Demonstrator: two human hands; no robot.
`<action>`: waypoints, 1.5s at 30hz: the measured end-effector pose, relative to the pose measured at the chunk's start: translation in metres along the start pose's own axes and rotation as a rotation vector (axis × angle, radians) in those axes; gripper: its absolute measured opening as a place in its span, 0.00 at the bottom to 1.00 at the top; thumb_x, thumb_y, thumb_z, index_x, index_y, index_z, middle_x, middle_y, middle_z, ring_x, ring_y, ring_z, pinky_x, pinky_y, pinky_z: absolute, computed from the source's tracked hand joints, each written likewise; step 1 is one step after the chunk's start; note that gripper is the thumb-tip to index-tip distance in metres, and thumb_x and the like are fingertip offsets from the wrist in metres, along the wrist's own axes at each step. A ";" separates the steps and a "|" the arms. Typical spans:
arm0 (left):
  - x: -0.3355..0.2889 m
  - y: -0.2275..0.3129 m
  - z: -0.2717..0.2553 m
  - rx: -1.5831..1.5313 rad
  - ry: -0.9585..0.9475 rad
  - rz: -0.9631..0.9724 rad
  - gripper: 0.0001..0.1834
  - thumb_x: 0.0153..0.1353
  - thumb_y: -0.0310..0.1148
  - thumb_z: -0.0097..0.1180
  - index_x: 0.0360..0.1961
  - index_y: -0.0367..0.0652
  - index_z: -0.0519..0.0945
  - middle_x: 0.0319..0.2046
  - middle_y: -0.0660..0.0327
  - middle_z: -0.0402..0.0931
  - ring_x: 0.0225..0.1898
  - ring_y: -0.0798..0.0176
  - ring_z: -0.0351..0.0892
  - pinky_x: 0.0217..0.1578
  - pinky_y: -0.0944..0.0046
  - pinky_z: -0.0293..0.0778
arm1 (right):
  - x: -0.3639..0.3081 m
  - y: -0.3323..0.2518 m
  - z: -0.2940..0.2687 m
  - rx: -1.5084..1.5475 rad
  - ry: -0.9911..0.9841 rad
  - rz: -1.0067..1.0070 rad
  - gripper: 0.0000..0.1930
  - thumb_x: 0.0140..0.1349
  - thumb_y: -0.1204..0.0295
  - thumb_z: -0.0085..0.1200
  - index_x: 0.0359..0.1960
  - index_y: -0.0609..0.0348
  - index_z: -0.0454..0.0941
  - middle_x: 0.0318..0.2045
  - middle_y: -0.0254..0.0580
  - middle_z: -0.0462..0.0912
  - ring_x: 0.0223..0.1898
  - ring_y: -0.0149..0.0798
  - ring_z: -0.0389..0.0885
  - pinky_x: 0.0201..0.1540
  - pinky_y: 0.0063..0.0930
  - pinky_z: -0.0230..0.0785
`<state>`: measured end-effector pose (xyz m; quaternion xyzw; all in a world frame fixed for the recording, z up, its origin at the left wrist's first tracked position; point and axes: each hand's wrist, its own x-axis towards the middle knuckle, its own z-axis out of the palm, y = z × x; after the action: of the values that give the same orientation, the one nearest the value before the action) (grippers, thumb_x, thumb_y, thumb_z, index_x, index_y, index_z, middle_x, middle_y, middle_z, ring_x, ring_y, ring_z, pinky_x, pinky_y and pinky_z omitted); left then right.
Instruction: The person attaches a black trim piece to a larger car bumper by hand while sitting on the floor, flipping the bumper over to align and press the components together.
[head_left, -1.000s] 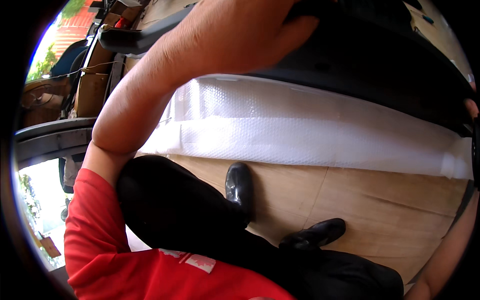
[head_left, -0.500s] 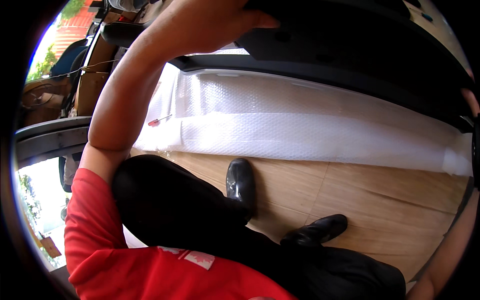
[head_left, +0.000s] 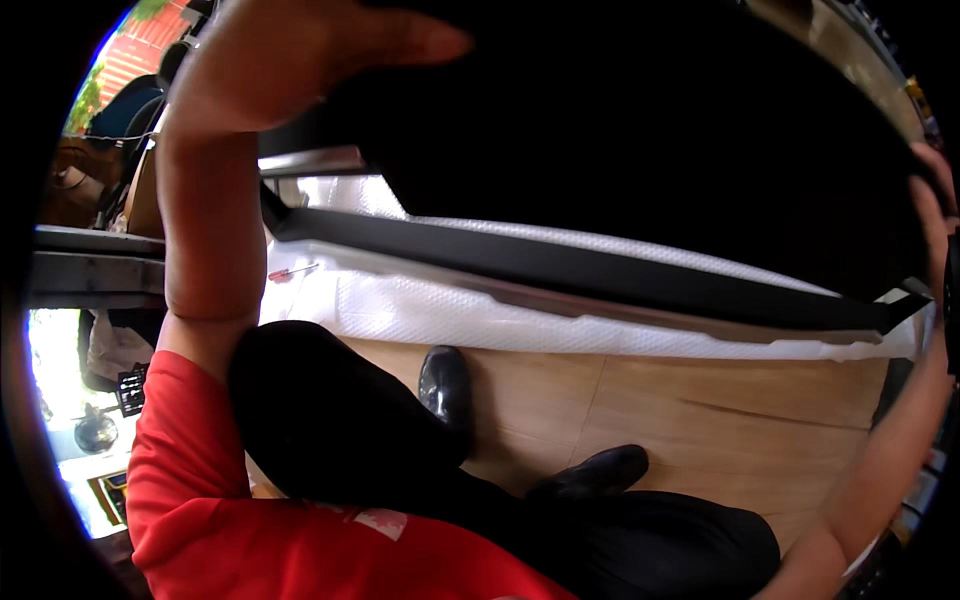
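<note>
A large black panel (head_left: 620,130) spans the upper part of the view, and its dark face shows little detail. Along its near side runs a long black bar (head_left: 520,258) with a paler lower edge. My left hand (head_left: 300,60) grips the panel at the upper left, thumb laid over its face; the other fingers are hidden. At the far right my right hand (head_left: 932,205) holds the opposite end, partly cut off by the picture's dark rim. Beneath the panel lies white bubble wrap (head_left: 400,305). A small screwdriver (head_left: 290,272) with a red handle rests on it at the left.
My shoes stand on the wood-look floor (head_left: 650,400) just before the wrap. A grey ledge (head_left: 95,270) runs at the left, with cluttered boxes and cables (head_left: 85,185) behind it. Various items line the far right edge.
The panel has come nearer to me and tilted, with its bar now lower in the picture. My left hand has moved left with it, and more of my right hand and forearm shows.
</note>
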<state>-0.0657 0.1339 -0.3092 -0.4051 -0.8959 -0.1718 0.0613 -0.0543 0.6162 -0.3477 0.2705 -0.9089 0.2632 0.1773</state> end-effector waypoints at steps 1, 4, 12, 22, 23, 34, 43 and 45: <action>-0.005 -0.002 0.001 -0.082 -0.089 -0.098 0.24 0.53 0.29 0.73 0.50 0.29 0.81 0.39 0.53 0.84 0.40 0.62 0.82 0.45 0.64 0.76 | -0.001 0.006 0.010 0.046 -0.035 0.109 0.13 0.65 0.75 0.61 0.49 0.65 0.82 0.42 0.40 0.85 0.44 0.32 0.80 0.52 0.24 0.71; -0.001 -0.004 0.014 -0.086 -0.114 -0.192 0.24 0.55 0.31 0.72 0.51 0.30 0.81 0.39 0.52 0.86 0.41 0.62 0.83 0.46 0.64 0.77 | 0.009 0.012 0.027 0.094 -0.105 0.221 0.13 0.68 0.75 0.57 0.51 0.67 0.80 0.42 0.34 0.83 0.45 0.27 0.79 0.53 0.20 0.69; 0.029 -0.040 0.015 -0.258 -0.303 -0.282 0.19 0.58 0.30 0.67 0.50 0.34 0.82 0.34 0.56 0.86 0.35 0.66 0.82 0.41 0.66 0.77 | 0.033 0.022 0.035 0.112 -0.139 0.247 0.14 0.64 0.75 0.61 0.49 0.71 0.82 0.39 0.35 0.85 0.41 0.26 0.79 0.48 0.20 0.70; 0.030 -0.058 0.039 -0.146 -0.140 -0.196 0.24 0.52 0.30 0.71 0.51 0.34 0.81 0.35 0.52 0.83 0.36 0.59 0.84 0.44 0.61 0.78 | 0.025 0.009 0.046 0.020 -0.114 0.232 0.13 0.60 0.78 0.62 0.46 0.70 0.82 0.37 0.39 0.83 0.41 0.32 0.79 0.48 0.25 0.71; 0.027 -0.055 0.042 -0.152 -0.125 -0.248 0.24 0.49 0.30 0.73 0.48 0.34 0.83 0.33 0.51 0.83 0.36 0.58 0.84 0.44 0.61 0.78 | 0.020 0.005 0.046 -0.002 -0.112 0.202 0.13 0.59 0.78 0.62 0.45 0.69 0.82 0.35 0.39 0.82 0.40 0.33 0.79 0.47 0.26 0.70; -0.010 -0.026 0.078 -0.046 -0.273 -0.128 0.15 0.49 0.27 0.69 0.39 0.40 0.80 0.30 0.53 0.80 0.36 0.45 0.82 0.37 0.51 0.75 | -0.023 -0.039 0.064 -0.137 -0.274 0.174 0.09 0.51 0.74 0.64 0.31 0.62 0.78 0.29 0.47 0.79 0.34 0.54 0.75 0.40 0.41 0.65; -0.020 -0.016 0.080 0.029 -0.386 -0.034 0.11 0.53 0.32 0.65 0.35 0.40 0.79 0.33 0.55 0.80 0.37 0.45 0.82 0.36 0.49 0.76 | -0.020 -0.064 0.069 -0.070 -0.483 0.191 0.13 0.49 0.78 0.65 0.38 0.62 0.80 0.33 0.49 0.80 0.37 0.56 0.77 0.43 0.43 0.69; -0.020 -0.015 0.080 0.036 -0.408 -0.051 0.11 0.53 0.32 0.65 0.35 0.40 0.79 0.33 0.55 0.80 0.37 0.45 0.82 0.36 0.49 0.76 | -0.018 -0.068 0.072 -0.074 -0.501 0.209 0.14 0.48 0.77 0.67 0.38 0.62 0.80 0.34 0.49 0.81 0.38 0.56 0.78 0.43 0.43 0.69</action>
<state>-0.0612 0.1394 -0.3929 -0.4074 -0.9027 -0.0716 -0.1183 -0.0136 0.5335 -0.3878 0.2253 -0.9564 0.1717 -0.0715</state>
